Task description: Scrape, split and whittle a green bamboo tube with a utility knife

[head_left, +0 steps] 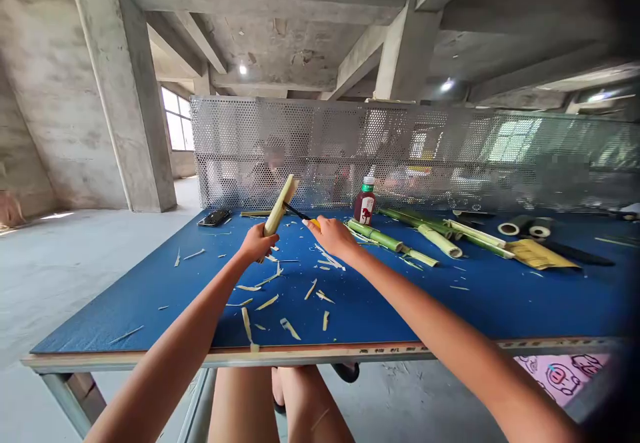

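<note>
My left hand is wrapped round the lower end of a pale, peeled bamboo piece, held tilted above the blue table. In my right hand is a knife with a dark blade and a bit of yellow handle showing between the fingers. The blade's tip meets the right side of the bamboo piece. Below both hands, thin bamboo shavings lie scattered over the blue tabletop.
A dark red bottle stands at the back. Green bamboo lengths and a split bamboo section lie to the right, near dark rolls and a yellow sheet. A black phone-like object lies back left, before a perforated metal screen.
</note>
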Motion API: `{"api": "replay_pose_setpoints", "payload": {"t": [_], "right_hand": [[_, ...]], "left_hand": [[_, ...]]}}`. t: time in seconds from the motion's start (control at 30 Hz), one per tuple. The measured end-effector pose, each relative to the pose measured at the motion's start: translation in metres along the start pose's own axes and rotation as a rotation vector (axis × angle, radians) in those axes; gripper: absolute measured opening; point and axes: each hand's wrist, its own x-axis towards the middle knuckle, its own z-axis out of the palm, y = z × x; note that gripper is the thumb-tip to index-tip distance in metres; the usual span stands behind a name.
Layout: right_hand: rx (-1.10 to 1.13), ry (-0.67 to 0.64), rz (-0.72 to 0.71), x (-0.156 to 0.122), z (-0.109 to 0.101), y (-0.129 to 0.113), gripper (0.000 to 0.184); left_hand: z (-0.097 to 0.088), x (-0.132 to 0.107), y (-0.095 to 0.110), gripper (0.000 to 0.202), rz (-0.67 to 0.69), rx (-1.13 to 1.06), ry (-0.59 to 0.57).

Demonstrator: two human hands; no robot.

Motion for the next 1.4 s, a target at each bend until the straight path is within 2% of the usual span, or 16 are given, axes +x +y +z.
{"api": "replay_pose_setpoints", "payload": {"t": [0.1,0.27,0.33,0.47,0.57,0.63,0.7,0.73,0.83,0.9,0.93,1.0,1.1,1.17,1.27,1.4], "right_hand": [[0.099,-0.049,-0.048,-0.001,0.003,0.000,0.060],[0.338,-0.241,-0.091,0.006,0.008,-0.007,0.073],[0.264,-0.201,-0.074,0.010,0.013,-0.012,0.071],[-0.009,-0.016,0.027,0.017,0.030,-0.021,0.057],[-0.096,0.036,0.088,0.029,0.042,-0.020,0.055],[-0.090,0.053,0.143,0.043,0.040,-0.010,0.054],[-0.053,0.033,0.260,0.059,0.028,0.010,0.051],[-0.022,0.003,0.371,0.065,0.018,0.024,0.049],[-0.023,-0.010,0.560,0.077,-0.012,0.074,0.054],[-0.034,-0.011,0.617,0.076,-0.024,0.099,0.058],[-0.039,-0.017,0.589,0.072,-0.026,0.106,0.058],[-0.029,-0.013,0.436,0.062,-0.023,0.105,0.057],[0.060,0.034,0.142,0.038,-0.005,0.075,0.053],[0.110,0.045,0.006,0.022,0.007,0.046,0.053],[0.185,0.012,-0.099,0.005,0.017,0.011,0.050],[0.237,-0.017,-0.119,-0.001,0.016,-0.008,0.052]], "left_hand": [[-0.004,0.000,0.000,0.015,0.036,0.128,0.025],[-0.016,0.001,-0.004,0.016,0.161,0.366,0.161],[-0.019,0.001,-0.005,0.016,0.142,0.385,0.171],[-0.021,0.002,-0.006,0.014,0.053,0.381,0.162],[-0.019,0.003,-0.006,0.011,0.042,0.415,0.133],[-0.015,0.002,-0.005,0.009,0.043,0.445,0.083],[-0.011,0.000,-0.003,0.009,0.036,0.457,0.023],[-0.009,-0.001,-0.001,0.010,0.044,0.448,0.001],[-0.007,-0.003,0.004,0.013,0.058,0.350,0.028],[-0.008,-0.003,0.007,0.013,-0.001,0.230,0.072],[-0.009,-0.003,0.007,0.012,-0.040,0.165,0.086],[-0.009,-0.002,0.008,0.012,-0.081,0.053,0.079],[-0.009,-0.002,0.006,0.011,-0.064,-0.030,0.051],[-0.009,-0.003,0.004,0.011,-0.036,-0.026,0.040],[-0.009,-0.003,0.001,0.012,0.000,0.069,0.048],[-0.010,-0.002,0.000,0.014,0.052,0.190,0.059]]}}
